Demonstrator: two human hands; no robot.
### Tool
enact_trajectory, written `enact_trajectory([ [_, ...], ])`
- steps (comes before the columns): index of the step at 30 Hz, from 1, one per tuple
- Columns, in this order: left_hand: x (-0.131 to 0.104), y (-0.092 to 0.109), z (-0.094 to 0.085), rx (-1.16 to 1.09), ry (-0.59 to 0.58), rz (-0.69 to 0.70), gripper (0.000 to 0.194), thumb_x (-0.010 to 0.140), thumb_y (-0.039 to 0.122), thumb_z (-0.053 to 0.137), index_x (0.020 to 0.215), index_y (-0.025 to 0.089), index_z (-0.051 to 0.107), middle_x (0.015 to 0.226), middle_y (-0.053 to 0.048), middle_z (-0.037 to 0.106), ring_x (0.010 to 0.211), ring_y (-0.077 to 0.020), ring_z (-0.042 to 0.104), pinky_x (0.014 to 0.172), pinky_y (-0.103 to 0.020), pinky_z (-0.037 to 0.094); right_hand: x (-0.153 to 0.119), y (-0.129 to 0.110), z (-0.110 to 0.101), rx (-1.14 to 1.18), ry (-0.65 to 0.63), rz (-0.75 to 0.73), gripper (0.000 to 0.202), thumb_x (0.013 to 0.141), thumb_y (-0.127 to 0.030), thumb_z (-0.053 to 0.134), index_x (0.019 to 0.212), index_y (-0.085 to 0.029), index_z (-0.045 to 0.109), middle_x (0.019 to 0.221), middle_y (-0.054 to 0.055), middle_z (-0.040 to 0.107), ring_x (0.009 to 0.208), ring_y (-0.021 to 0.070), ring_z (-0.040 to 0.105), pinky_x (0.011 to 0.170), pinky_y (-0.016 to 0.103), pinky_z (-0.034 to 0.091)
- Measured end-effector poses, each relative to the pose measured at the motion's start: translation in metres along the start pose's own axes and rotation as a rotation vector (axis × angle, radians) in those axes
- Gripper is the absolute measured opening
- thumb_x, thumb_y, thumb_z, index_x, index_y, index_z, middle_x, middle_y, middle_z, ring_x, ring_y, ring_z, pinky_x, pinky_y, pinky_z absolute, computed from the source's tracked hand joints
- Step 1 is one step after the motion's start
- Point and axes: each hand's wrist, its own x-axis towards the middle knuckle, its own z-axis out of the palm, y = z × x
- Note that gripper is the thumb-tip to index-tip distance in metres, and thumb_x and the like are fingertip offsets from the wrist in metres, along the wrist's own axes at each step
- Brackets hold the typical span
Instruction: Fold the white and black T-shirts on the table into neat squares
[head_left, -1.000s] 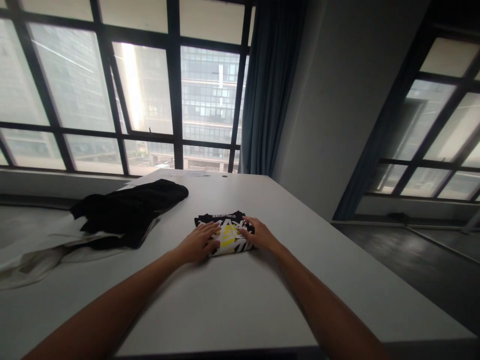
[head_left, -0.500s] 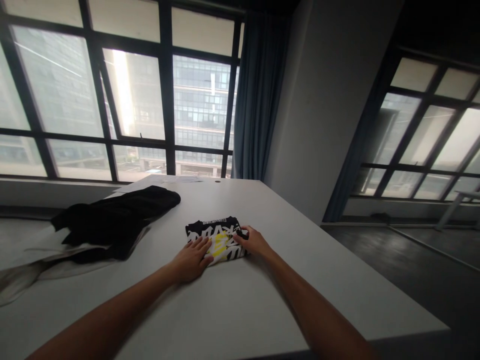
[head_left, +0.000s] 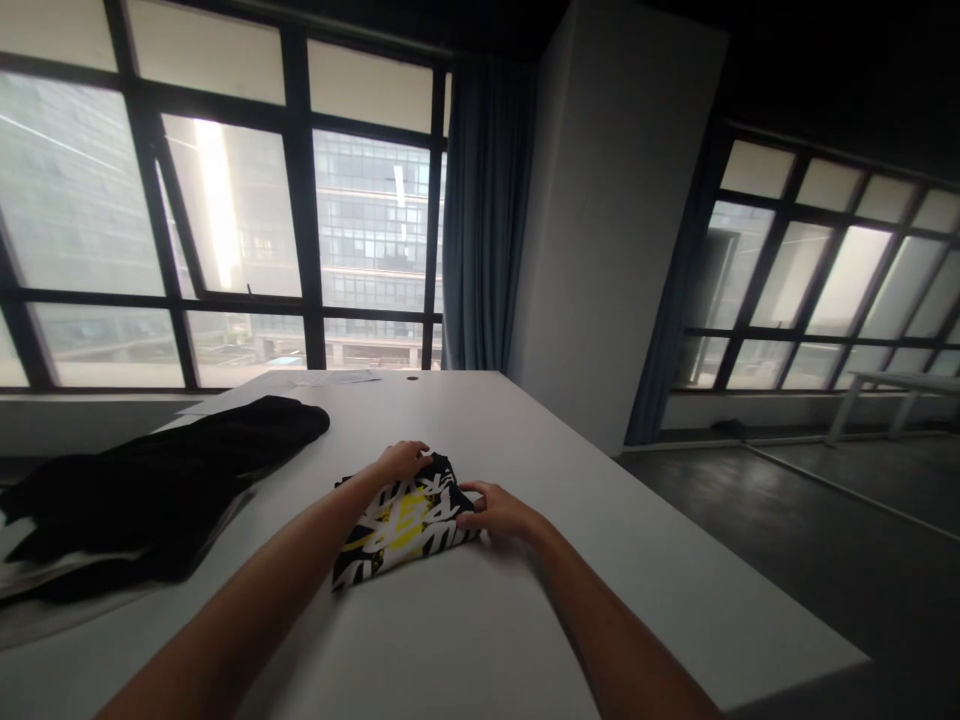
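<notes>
A folded T-shirt (head_left: 405, 525), black with white lettering and a yellow patch, lies on the white table (head_left: 465, 640) in front of me. My left hand (head_left: 403, 461) reaches over it and grips its far edge, fingers curled near the collar; the forearm covers part of the shirt's left side. At the right edge, my right hand (head_left: 499, 512) pinches the cloth, thumb on top and fingers behind. The fabric between my two hands is bunched and slightly raised.
Dark garments (head_left: 165, 480) lie in a loose heap on the left of the table. Papers (head_left: 300, 378) rest at its far end. Beyond stand windows, a blue curtain (head_left: 487, 220) and a pillar (head_left: 600, 220). The table's right edge borders the grey floor (head_left: 720, 520).
My left hand has moved from the shirt's left front to its far edge. The right hand stays at the right edge. The shirt now lies turned, and the view has shifted right.
</notes>
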Motion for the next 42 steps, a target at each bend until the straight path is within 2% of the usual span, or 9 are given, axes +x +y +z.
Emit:
enact_trajectory([
  [5,0.025,-0.001,0.004,-0.002,-0.01,-0.021,0.029,0.085,0.031,0.059,0.106,0.021,0.076,0.105,-0.006,0.078,0.093,-0.0213,0.071,0.081,-0.026,0.052,0.001,0.002,-0.001,-0.009,0.03,0.012,0.068,0.068,-0.026,0.08,0.131,-0.011,0.056,0.076,0.002,0.073,0.067,0.0142,0.066,0.064,0.024,0.049],
  [10,0.024,0.006,0.001,0.044,0.095,-0.064,0.037,0.092,0.028,0.047,0.121,0.019,0.07,0.124,-0.011,0.07,0.113,-0.0254,0.064,0.095,-0.034,0.048,-0.004,-0.005,0.004,-0.307,0.202,0.034,0.066,0.07,-0.018,0.07,0.134,-0.012,0.055,0.077,0.002,0.071,0.065,0.0154,0.064,0.06,0.025,0.047],
  [14,-0.014,0.019,0.006,0.089,0.112,-0.012,0.041,0.094,0.036,0.048,0.128,0.021,0.064,0.135,-0.013,0.062,0.125,-0.0305,0.054,0.106,-0.046,0.039,-0.011,-0.013,0.008,-0.581,0.302,-0.03,0.068,0.071,-0.019,0.067,0.137,-0.014,0.053,0.1,0.009,0.072,0.09,0.0215,0.066,0.08,0.029,0.05],
  [19,-0.097,0.009,0.019,0.098,0.081,0.16,0.053,0.096,0.056,0.039,0.137,0.027,0.056,0.146,-0.01,0.054,0.136,-0.0297,0.045,0.115,-0.048,0.027,-0.012,-0.026,0.03,-0.805,0.431,-0.229,0.053,0.089,-0.027,0.05,0.141,-0.016,0.05,0.139,0.014,0.056,0.125,0.0245,0.052,0.106,0.035,0.038],
  [22,-0.133,-0.006,0.025,0.09,-0.025,0.09,0.066,0.096,0.06,0.031,0.149,0.02,0.042,0.157,-0.013,0.037,0.146,-0.0303,0.031,0.117,-0.052,0.021,-0.006,-0.023,0.048,-0.86,0.266,-0.309,0.055,0.096,-0.039,0.042,0.147,-0.017,0.044,0.154,0.012,0.04,0.142,0.0247,0.034,0.118,0.041,0.024],
  [26,-0.15,-0.023,0.024,0.078,-0.083,0.018,0.074,0.096,0.061,0.026,0.154,0.016,0.031,0.162,-0.012,0.021,0.151,-0.0271,0.015,0.12,-0.049,0.013,-0.002,-0.011,0.058,-0.898,0.003,-0.165,0.061,0.101,-0.047,0.026,0.155,-0.017,0.029,0.164,0.011,0.018,0.151,0.0276,0.012,0.119,0.054,0.012],
  [30,-0.153,-0.049,0.017,0.122,-0.056,-0.123,0.079,0.093,0.067,0.029,0.154,0.016,0.032,0.163,-0.012,0.016,0.151,-0.0301,0.011,0.119,-0.052,0.013,-0.006,-0.011,0.057,-0.924,0.043,-0.149,0.06,0.101,-0.048,0.023,0.154,-0.019,0.031,0.163,0.011,0.021,0.15,0.028,0.014,0.119,0.056,0.011],
  [34,-0.157,-0.073,0.014,0.114,-0.063,-0.235,0.079,0.094,0.063,0.024,0.155,0.012,0.028,0.162,-0.015,0.02,0.15,-0.0295,0.015,0.118,-0.053,0.018,-0.005,-0.03,0.072,-0.981,0.146,-0.323,0.06,0.1,-0.05,0.028,0.149,-0.019,0.041,0.16,0.012,0.028,0.15,0.028,0.017,0.12,0.054,0.007],
  [42,-0.156,-0.105,0.013,0.103,-0.001,-0.243,0.061,0.1,0.046,0.021,0.149,0.016,0.041,0.157,-0.014,0.036,0.147,-0.0284,0.028,0.117,-0.05,0.026,0.025,-0.058,0.122,-0.974,-0.159,-0.36,0.084,0.082,-0.077,0.046,0.152,-0.03,0.036,0.163,0.012,0.02,0.149,0.0369,0.014,0.114,0.067,0.005],
])
